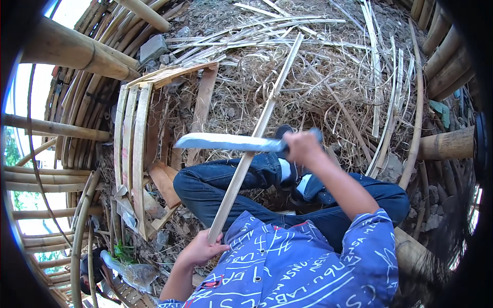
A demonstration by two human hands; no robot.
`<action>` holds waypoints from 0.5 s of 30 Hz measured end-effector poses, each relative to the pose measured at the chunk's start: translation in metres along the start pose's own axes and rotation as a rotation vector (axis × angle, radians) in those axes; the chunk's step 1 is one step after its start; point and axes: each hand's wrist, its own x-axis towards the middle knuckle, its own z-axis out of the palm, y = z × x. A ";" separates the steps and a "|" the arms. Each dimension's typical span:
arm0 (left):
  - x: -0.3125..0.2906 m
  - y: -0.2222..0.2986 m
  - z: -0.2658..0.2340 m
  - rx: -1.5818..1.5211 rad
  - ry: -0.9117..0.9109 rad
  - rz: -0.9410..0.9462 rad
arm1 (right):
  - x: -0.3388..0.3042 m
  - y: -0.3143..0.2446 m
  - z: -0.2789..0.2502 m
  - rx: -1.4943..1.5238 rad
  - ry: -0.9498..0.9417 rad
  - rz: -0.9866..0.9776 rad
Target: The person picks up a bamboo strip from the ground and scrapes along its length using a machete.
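Observation:
My left hand [199, 248] is closed round the lower end of a long, pale bamboo strip [262, 123], which slants up and away to the right across my crossed legs. In my right hand [303, 148] is the handle of a machete [226, 142]. Its broad grey blade lies level, pointing left, and crosses over the strip near the strip's middle. Whether the edge touches the strip, I cannot tell. A knot shows on the strip above the blade. My fingers hide most of the machete's handle.
A slatted wooden crate [134, 149] stands on its side at the left. Thin bamboo shavings [246, 92] cover the ground ahead, with long split strips [377, 77] beyond. Bamboo poles [61, 126] fence the left side; another thick pole [447, 143] juts in from the right.

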 end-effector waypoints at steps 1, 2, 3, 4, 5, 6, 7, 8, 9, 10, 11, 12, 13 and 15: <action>-0.007 -0.001 0.000 0.000 0.006 -0.006 | 0.016 0.023 -0.009 -0.252 -0.064 0.123; -0.015 -0.001 0.002 0.073 0.009 0.043 | 0.025 0.062 -0.010 -0.263 0.076 0.291; -0.020 -0.002 0.003 0.141 0.022 0.092 | 0.038 0.092 -0.029 -0.086 0.042 0.518; -0.026 -0.006 0.000 0.164 -0.033 0.123 | 0.048 0.108 -0.041 -0.068 0.098 0.710; -0.027 -0.008 -0.002 0.162 -0.021 0.129 | 0.056 0.122 -0.045 -0.061 0.139 0.743; -0.028 -0.011 -0.003 0.143 -0.042 0.101 | 0.054 0.135 -0.046 -0.088 0.102 0.648; -0.031 -0.014 -0.004 0.122 -0.062 0.065 | 0.054 0.127 -0.049 -0.084 0.103 0.639; -0.030 -0.015 -0.001 0.088 -0.053 0.043 | 0.049 0.120 -0.054 -0.129 0.067 0.569; -0.026 -0.014 -0.002 0.085 -0.050 0.048 | 0.045 0.114 -0.056 -0.175 0.032 0.502; -0.020 -0.012 -0.002 0.094 -0.065 0.023 | 0.041 0.106 -0.050 -0.201 0.008 0.460; -0.017 -0.013 -0.002 0.103 -0.081 -0.007 | 0.034 0.095 -0.042 -0.151 0.023 0.430; -0.014 -0.014 -0.001 0.039 -0.091 0.001 | 0.028 0.085 -0.035 -0.107 0.022 0.421; -0.013 -0.017 -0.003 0.045 -0.097 -0.004 | 0.022 0.069 -0.032 -0.036 0.022 0.411; -0.009 -0.018 -0.008 -0.046 -0.096 -0.082 | 0.010 0.052 -0.009 0.138 0.035 0.417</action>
